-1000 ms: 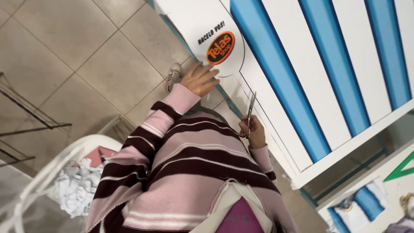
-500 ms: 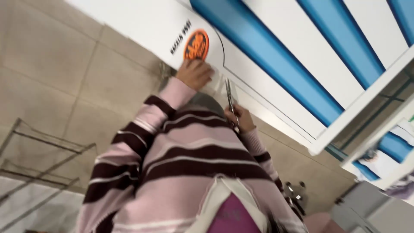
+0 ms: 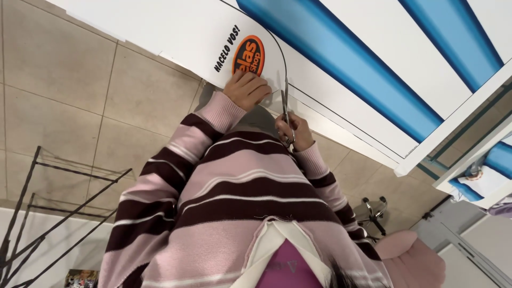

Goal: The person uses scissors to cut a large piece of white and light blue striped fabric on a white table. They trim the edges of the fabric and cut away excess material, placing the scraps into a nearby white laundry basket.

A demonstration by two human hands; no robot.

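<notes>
Near the frame's upper middle, our left hand [image 3: 247, 89] presses flat, fingers spread, on the white printed sheet [image 3: 176, 32]; our right hand [image 3: 292, 130] grips scissors [image 3: 285, 109] cutting it.

Metal scissors [image 3: 285, 109]; matt, probably paper sheet [image 3: 176, 32].

A knitted sweater [image 3: 224, 213] striped in pale pink, dark maroon and thin white lines is worn, with ribbed pink cuffs [image 3: 221, 111] at the wrists.
</notes>
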